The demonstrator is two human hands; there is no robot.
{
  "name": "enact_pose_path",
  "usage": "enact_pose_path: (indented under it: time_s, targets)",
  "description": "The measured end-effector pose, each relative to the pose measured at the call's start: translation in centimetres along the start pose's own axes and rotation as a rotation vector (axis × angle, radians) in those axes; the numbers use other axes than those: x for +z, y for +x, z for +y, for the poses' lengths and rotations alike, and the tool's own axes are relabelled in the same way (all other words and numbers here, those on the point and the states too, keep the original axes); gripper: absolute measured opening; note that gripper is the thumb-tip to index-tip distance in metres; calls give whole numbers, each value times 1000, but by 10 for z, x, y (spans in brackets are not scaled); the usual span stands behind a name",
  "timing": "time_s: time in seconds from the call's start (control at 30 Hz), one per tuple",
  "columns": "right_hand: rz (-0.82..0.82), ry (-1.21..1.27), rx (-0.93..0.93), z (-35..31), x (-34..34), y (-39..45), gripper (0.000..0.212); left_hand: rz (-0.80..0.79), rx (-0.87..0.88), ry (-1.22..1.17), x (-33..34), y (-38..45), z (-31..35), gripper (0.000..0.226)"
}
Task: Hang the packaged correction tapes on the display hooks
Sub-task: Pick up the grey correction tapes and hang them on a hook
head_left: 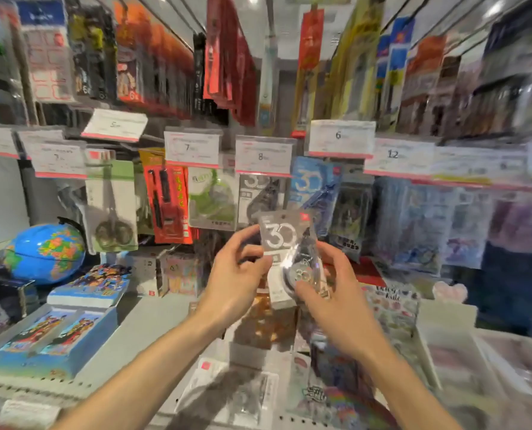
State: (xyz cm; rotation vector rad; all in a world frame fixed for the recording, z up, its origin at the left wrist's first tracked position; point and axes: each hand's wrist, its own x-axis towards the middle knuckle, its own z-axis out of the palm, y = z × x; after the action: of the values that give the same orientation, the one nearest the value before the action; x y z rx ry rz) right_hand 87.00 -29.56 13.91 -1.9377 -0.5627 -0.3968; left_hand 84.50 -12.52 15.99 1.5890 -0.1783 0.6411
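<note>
both hands hold the grey correction tape pack upright, the left hand pinching its left edge and the right hand clasped on its lower bulge, so each grip sits below the top end (hook itself hidden), just under the matching hung packs above.

Whole pic is smearing w/ motion blur, worst toward edges. Price tags above the held pack are showing big digits only; small print isn't reading. Hooks behind those tags are staying hidden. Right hand is covering the pack's lower right, left hand its left edge. Both forearms are running off the bottom edge. Goods right of the pack are blurring past telling.
</note>
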Motion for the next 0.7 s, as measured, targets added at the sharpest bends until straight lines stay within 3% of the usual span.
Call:
enact_pose_path:
  time_s: [0.13, 0.33, 0.53, 0.7]
  targets:
    - [29, -51, 20, 1, -13, -6, 93, -78, 16, 51, 19, 4, 2, 49]
    - [145, -121, -20, 1, -19, 3, 87, -144, 26, 82, 18, 17, 7, 45]
    - [179, -189, -77, 0, -23, 15, 87, 36, -90, -114, -13, 57, 26, 29]
    - [177, -234, -137, -1, -21, 22, 87, 48, -53, -150, -25, 73, 45, 20]
